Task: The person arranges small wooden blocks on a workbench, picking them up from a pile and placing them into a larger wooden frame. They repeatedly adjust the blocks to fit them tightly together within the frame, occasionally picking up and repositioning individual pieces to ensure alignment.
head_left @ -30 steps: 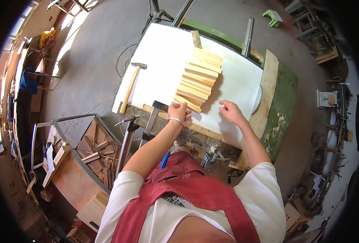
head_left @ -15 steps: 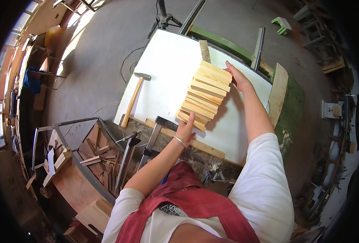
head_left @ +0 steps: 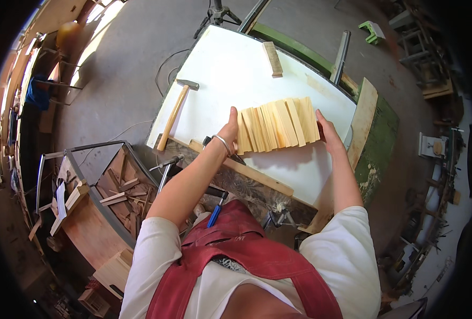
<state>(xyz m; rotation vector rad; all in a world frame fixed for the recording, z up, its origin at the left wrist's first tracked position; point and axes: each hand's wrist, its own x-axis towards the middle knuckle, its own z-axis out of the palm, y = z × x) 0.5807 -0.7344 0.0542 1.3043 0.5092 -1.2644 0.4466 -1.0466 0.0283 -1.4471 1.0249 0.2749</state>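
Note:
A row of several pale wooden slats is squeezed end to end between my two hands above the white tabletop. My left hand presses on the row's left end, thumb up. At the right end, my right hand presses inward, its fingers partly hidden behind the wood. The slats stand side by side with uneven ends, and a shadow falls on the tabletop below them. Beyond the row lies a single short wood block. A hammer with a wooden handle rests at the tabletop's left side.
A wooden strip runs along the table's near edge, with a blue-handled clamp close to my apron. Wood scraps fill a metal-framed bin at the left. A green beam passes behind the table.
Both hands have turned the row of slats from a steep slant to nearly level and brought it nearer. The wood block beyond it now shows whole.

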